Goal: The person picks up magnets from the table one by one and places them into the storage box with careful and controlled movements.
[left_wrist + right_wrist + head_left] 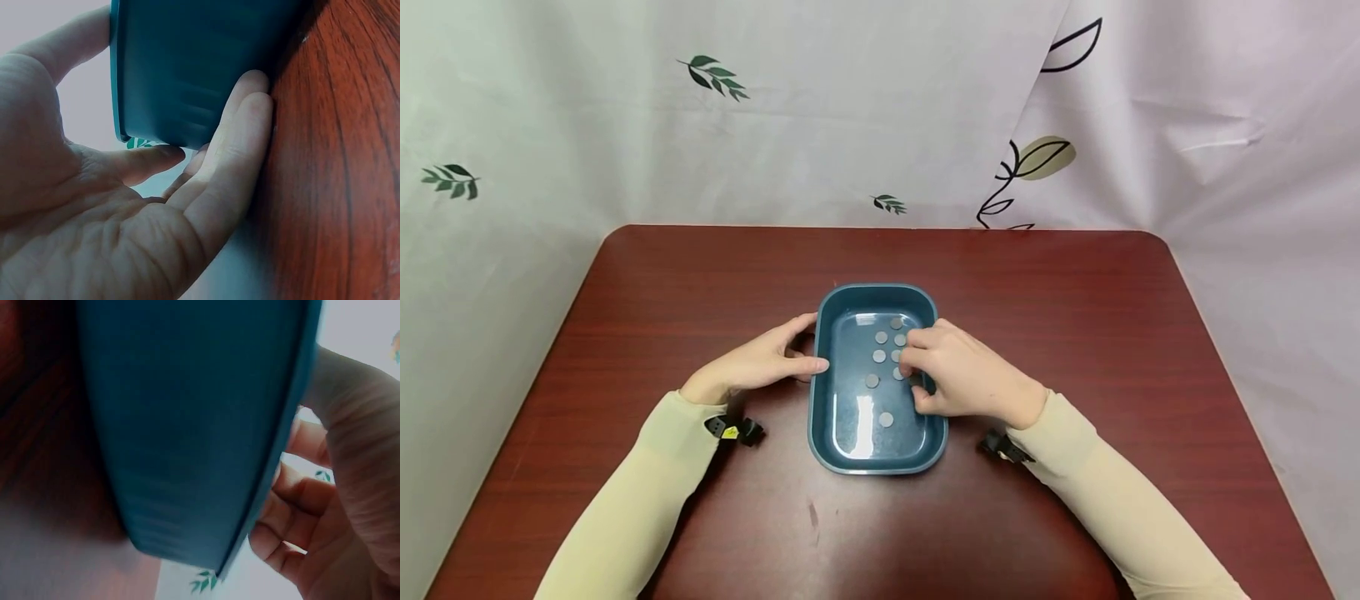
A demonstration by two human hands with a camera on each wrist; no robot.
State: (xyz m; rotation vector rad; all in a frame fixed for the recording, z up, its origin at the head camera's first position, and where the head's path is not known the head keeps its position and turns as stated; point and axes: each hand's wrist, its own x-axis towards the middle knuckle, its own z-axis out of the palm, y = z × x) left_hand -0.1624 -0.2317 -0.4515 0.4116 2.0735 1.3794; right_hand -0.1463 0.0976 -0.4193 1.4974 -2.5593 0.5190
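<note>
A blue-green rectangular tray with raised walls stands on the table. Several silvery coins lie spread over its floor, mostly toward the right. My left hand holds the tray's left side, thumb over the rim and the other fingers along the outer wall; the left wrist view shows these fingers low by the table. Over the right rim reaches my right hand, fingers bent down at the coins near that wall, thumb apart from them. In the right wrist view, the tray wall hides its fingertips.
The reddish-brown wooden table has rounded far corners. Behind it hangs a pale curtain with leaf prints. A small black camera is strapped at the left wrist, another camera at the right.
</note>
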